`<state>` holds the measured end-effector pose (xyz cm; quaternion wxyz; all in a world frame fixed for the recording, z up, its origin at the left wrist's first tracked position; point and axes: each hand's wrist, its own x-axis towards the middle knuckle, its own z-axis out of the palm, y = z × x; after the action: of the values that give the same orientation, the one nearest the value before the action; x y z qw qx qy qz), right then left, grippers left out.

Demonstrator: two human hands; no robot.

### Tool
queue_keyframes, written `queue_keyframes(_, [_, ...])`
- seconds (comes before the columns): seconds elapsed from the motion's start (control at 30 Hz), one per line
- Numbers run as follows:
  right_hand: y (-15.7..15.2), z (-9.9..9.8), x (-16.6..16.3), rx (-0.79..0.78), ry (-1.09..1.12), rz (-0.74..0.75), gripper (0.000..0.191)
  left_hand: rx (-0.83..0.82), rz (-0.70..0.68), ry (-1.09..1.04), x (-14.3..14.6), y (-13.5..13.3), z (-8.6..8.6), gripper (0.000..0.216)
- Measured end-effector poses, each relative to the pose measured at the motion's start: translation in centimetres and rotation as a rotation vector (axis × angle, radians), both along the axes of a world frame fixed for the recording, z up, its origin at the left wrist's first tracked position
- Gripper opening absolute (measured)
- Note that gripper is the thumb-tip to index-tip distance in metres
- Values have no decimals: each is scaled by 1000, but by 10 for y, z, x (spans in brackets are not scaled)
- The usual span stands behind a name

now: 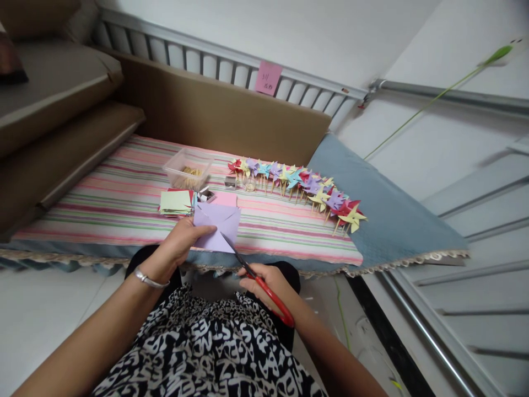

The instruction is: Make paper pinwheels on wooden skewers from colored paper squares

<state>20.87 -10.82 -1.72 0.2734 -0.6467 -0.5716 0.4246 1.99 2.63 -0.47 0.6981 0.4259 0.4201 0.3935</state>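
The left hand [182, 237] is clamped on the purple paper [226, 221] at its left side, thumb on top, just over the middle of the near edge of the table [397, 187]. Diagonal lines run in from the paper's two far corners. The right hand [279, 281] is curled round the red handles of the scissors [253, 275], off the near edge; the blades point away from the body, their tips at the paper, right of the left thumb. Whether the blades are parted is too small to tell.

On the table's striped cloth [95, 207], left of the purple paper, lies a stack of coloured sheets [176, 202], green uppermost. Pink paper [224, 199] lies just beyond the purple one. Nearer the far edge stands a clear box [182, 175] with yellowish pieces [192, 172] inside. Pinwheels [295, 179] on sticks lie in a row, slanting from near the far edge toward the near right corner. Cardboard [231, 110] stands along the far edge.
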Motion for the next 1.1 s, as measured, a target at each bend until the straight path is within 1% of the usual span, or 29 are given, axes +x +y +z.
queue_keyframes(0.13, [0,-2,-1,-25,33,-1,24,5,6,21,0,1,-1,35])
queue_keyframes(0.2, [0,-4,0,-14,9,0,25,14,11,44,0,3,-3,35])
queue_keyframes(0.3, [0,-5,3,53,-60,33,24,19,6,65,2,7,-8,37])
queue_keyframes(0.43, [-4,-7,11,124,-150,118,21,53,14,94,1,14,-11,39])
queue_keyframes(0.5, [-8,-10,19,126,-178,164,20,59,47,104,-2,20,-9,38])
queue_keyframes(0.57, [-12,-16,29,122,-175,191,23,46,89,91,-5,28,-4,38])
queue_keyframes(0.67, [-13,-28,47,120,-171,173,29,23,168,34,-9,41,4,35])
queue_keyframes(0.77, [1,-36,66,122,-228,31,35,20,209,-42,-11,55,9,34])
queue_keyframes(0.83, [17,-39,76,122,-293,-99,37,43,220,-80,-13,65,9,35])
queue_keyframes(0.9, [35,-41,84,120,-360,-193,35,82,247,-111,-15,78,7,35])
queue_keyframes(0.97, [55,-45,90,116,-406,-231,35,113,282,-150,-17,93,4,32])
queue_keyframes(1.03, [75,-52,93,113,-434,-232,39,111,303,-185,-16,109,0,30])
queue_keyframes(1.1, [96,-62,95,105,-469,-227,41,104,303,-210,-9,125,-4,29])
